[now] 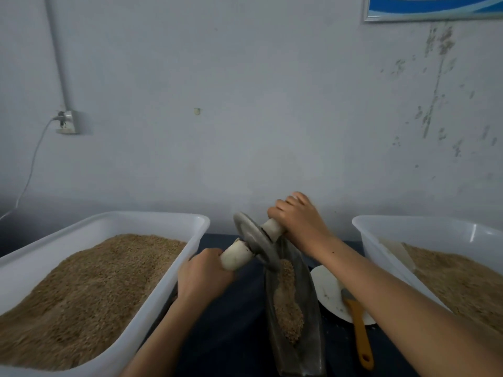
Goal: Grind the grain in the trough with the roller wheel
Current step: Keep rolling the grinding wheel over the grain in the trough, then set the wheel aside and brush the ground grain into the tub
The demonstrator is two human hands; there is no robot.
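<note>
Both forearms reach up from the bottom edge of the frame toward the lower centre. Left hand (pixel 202 270) is curled tight around the near pale handle of the roller wheel (pixel 254 240); right hand (pixel 298 217) is wrapped the same way around the far handle. Between them the grey disc stands tilted at the far end of the trough (pixel 310 303), its rim down in the channel.

Grain (pixel 288 300) lies along the trough's groove from the wheel toward the frame's bottom, and it looks coarse, many kernels apparently whole, so the grinding seems underway but far from finished; more passes over the full length are likely needed.

At lower left a white tub (pixel 152 303) holds much grain, at right a second tub (pixel 381 251) holds less. Just right of the trough a white plate (pixel 328 288) carries an orange-handled brush (pixel 360 330).
</note>
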